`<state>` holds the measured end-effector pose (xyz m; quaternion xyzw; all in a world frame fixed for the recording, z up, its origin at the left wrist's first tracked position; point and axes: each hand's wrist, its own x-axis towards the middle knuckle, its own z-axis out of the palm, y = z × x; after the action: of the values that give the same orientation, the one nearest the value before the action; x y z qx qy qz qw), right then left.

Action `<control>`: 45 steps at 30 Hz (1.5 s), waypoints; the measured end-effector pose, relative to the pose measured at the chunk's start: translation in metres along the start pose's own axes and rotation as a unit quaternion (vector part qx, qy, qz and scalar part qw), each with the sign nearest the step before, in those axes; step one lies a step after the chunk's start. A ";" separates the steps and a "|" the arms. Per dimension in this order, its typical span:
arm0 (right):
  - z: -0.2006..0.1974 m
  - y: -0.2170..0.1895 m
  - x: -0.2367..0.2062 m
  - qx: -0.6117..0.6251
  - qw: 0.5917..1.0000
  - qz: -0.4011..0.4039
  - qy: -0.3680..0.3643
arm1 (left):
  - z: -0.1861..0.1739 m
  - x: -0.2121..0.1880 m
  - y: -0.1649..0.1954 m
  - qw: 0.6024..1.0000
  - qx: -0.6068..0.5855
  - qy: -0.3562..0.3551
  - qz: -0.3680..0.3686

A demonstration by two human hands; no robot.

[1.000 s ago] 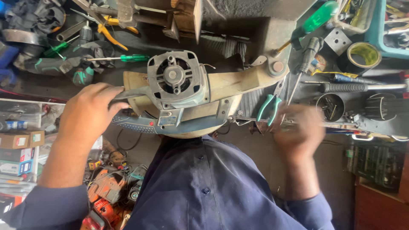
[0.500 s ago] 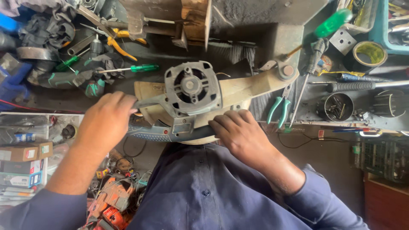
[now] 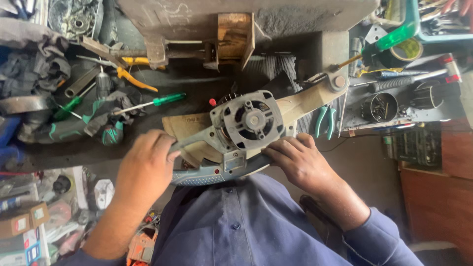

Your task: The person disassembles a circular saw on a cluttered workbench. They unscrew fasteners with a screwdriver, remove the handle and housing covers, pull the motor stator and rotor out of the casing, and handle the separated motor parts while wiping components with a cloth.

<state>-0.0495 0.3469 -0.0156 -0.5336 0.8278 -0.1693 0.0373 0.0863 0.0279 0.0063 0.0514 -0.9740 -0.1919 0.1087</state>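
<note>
In the head view, the right hand [image 3: 303, 160], which was off to the side by the tools a second ago, is now resting on the grey motor [image 3: 249, 123], fingers curled against its edge. The left hand [image 3: 145, 167] is gripping its metal handle [image 3: 194, 143], holding the motor against the person's blue shirt [image 3: 246, 226], just at the worktop [image 3: 187, 79] edge.

One camera only, worn on the person's head, looks steeply down over the blue-shirted chest [image 3: 256, 226] at the cluttered desk [image 3: 197, 83] ahead. It sits close: the left hand [image 3: 145, 170] and right hand [image 3: 300, 160] fill the middle, forearms run out at the bottom edge, and the desk's far side lies along the top.
</note>
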 end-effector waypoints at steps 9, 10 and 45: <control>-0.005 -0.021 0.022 0.033 0.898 0.430 0.089 | 0.017 0.026 -0.005 0.992 -0.034 0.000 0.124; -0.006 -0.018 0.028 0.007 0.890 0.455 0.039 | 0.019 0.029 -0.005 0.991 -0.040 -0.001 0.129; 0.074 -0.044 -0.051 0.694 0.554 0.323 0.328 | 0.018 0.029 -0.022 0.803 -0.432 -0.368 -0.182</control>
<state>0.0288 0.3586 -0.0773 0.0537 0.5257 -0.8309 0.1742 0.0550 0.0105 -0.0129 0.1014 -0.7298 -0.6137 -0.2838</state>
